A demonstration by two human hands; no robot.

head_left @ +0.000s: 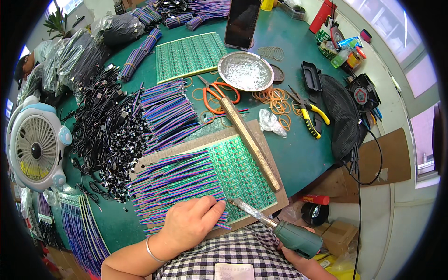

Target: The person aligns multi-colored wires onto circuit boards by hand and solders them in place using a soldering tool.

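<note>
My left hand (pixel 192 223) is closed over the front part of a green circuit board panel (pixel 245 179), its thumb and fingertips pinching the end of a blue, pink and black ribbon wire (pixel 175 186). Many such wires lie side by side across the panel's left half. My right hand (pixel 293 255), partly hidden, is wrapped round a green-bodied soldering gun (pixel 297 238). The gun's metal tip meets the panel close by my left fingertips. A brown backing board (pixel 281 198) lies under the panel, and a long wooden bar (pixel 252 147) rests along its right side.
Behind the panel are a metal bowl (pixel 246 70), orange-handled pliers (pixel 215 100), yellow-handled pliers (pixel 311 116), a propped phone (pixel 241 23) and another circuit panel (pixel 189 56). Black connector cables (pixel 100 119) pile up at the left, beside a fan (pixel 37 147).
</note>
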